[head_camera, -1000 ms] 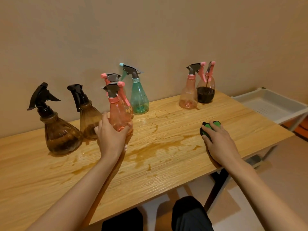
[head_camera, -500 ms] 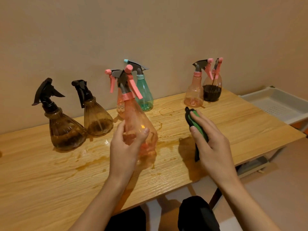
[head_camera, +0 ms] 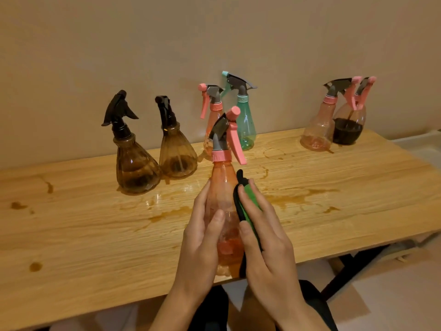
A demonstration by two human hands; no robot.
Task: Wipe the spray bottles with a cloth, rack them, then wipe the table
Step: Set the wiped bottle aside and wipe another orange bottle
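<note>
From the head view, the person's left hand [head_camera: 200,235] grips an orange-pink spray bottle [head_camera: 223,180] at about 6 o'clock. It is held upright above the near edge of the wooden tabletop [head_camera: 95,235]. That hand's fingers [head_camera: 202,199] curl round the far side of the bottle and the thumb lies across the front.

The right hand [head_camera: 269,240] holds a green-and-black cloth [head_camera: 249,206] flat against the bottle's right flank. Its fingers [head_camera: 267,206] lie long over the cloth and the thumb tucks in at the front.

Brown spill streaks [head_camera: 171,213] spread over the tabletop under and either side of the hands.

Along the wall:
- At 10 o'clock, two brown spray bottles with black heads [head_camera: 136,168] [head_camera: 177,158] stand just beside each other.
- At 12 o'clock, a pink-trigger bottle [head_camera: 213,115] and a teal bottle [head_camera: 245,125] stand close together.
- At 2 o'clock, a pale pink bottle [head_camera: 318,132] stands next to a bottle part-filled with dark liquid [head_camera: 348,130].
</note>
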